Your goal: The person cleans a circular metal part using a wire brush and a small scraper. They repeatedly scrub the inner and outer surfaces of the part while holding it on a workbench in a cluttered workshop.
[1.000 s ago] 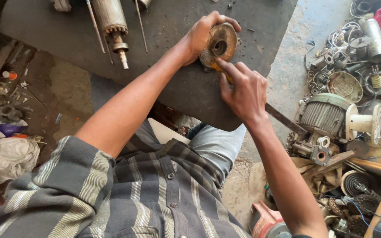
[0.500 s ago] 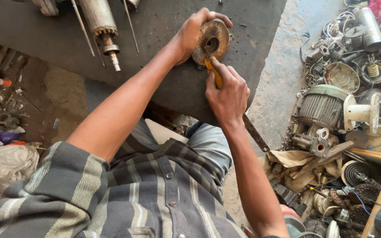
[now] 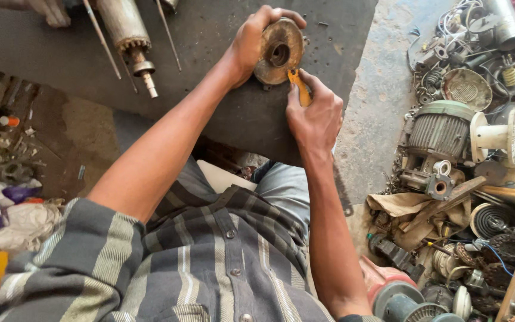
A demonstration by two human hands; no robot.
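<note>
While gripping: R hand (image 3: 315, 116), yellow-handled tool (image 3: 298, 85).

I am counting one round rusty motor end cover (image 3: 278, 52) on the one dark work board (image 3: 210, 101), and one yellow-handled tool (image 3: 300, 87) against it. I am counting two hands at work: the left hand (image 3: 254, 42) and the right hand (image 3: 316, 116). I am noting one motor shaft (image 3: 131, 42) and two thin rods (image 3: 102, 42) beside it. One ribbed grey motor body (image 3: 436, 132) is lying among scrap parts too jumbled to count.
</note>
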